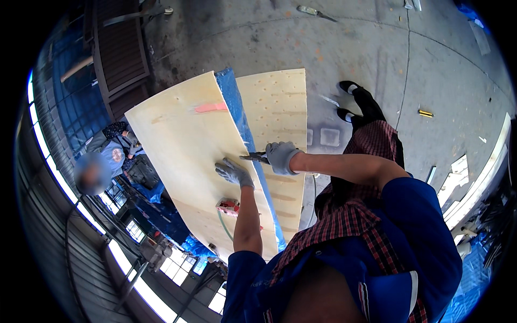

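My left hand (235, 173), in a grey glove, lies open and flat on a pale plywood sheet (183, 134). My right hand (282, 158), gloved too, is closed around a dark hand tool (255, 157) that looks like pliers. The tool's tip reaches over the sheet's edge, close to my left fingers. Blue plastic sheeting (236, 102) runs along that edge. Below it stands a second plywood panel (277, 102) with rows of small marks. A red-and-white tool (228, 206) with a green hose rests on the sheet near my left forearm.
Another person (116, 151) stands at the far left, beyond the sheet. On the concrete floor (371, 48) lie a yellow cutter-like tool (425, 113) and a long-bladed tool (315, 12). Dark ribbed panels (118, 48) stand at the upper left. Blue tarpaulin (474, 274) is at the lower right.
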A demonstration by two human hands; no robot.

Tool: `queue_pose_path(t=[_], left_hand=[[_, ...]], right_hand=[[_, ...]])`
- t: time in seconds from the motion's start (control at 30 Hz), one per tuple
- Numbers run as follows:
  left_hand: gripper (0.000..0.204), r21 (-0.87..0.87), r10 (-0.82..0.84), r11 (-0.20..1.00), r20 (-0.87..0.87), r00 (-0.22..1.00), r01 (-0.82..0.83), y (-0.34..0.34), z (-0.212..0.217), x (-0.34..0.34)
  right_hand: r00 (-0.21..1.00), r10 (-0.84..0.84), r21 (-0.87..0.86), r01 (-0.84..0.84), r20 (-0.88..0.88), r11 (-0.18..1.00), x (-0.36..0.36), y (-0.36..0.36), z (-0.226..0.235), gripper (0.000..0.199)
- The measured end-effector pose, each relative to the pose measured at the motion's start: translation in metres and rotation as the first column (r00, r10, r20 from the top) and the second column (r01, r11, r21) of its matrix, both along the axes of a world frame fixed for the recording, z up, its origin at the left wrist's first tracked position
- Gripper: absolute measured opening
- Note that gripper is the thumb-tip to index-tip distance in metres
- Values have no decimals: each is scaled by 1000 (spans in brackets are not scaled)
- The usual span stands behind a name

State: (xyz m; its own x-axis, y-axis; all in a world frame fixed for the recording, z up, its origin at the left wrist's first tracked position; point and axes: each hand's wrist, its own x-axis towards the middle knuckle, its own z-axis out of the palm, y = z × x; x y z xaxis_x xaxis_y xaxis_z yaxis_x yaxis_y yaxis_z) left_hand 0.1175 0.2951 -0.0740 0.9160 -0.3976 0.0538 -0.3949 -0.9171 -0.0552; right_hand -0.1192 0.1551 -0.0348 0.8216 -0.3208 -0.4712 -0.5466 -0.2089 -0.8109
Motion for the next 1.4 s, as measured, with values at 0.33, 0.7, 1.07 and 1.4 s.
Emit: queue_pose_path(t=[0.33,0.7,1.07,1.4], left_hand=[[72,-12,-16,1000,-1,1000,16,7,-2,6],[54,-184,-630,759,35,776,625,-178,31,-25],[54,-100,-650,760,-67,757,643,-190,25,-23],[61,-217,-616,781,-119,778,586,-202,25,-34]], right_hand=[[999,29,213,-37,38,976,-39,-25,-12,32],[994,-104,413,109,-33,904,-88,-68,-29,33],[978,-183,579,93,98,810,-48,-96,-52,51],[944,-256,597,85,208,798,-25,-125,-59,48]])
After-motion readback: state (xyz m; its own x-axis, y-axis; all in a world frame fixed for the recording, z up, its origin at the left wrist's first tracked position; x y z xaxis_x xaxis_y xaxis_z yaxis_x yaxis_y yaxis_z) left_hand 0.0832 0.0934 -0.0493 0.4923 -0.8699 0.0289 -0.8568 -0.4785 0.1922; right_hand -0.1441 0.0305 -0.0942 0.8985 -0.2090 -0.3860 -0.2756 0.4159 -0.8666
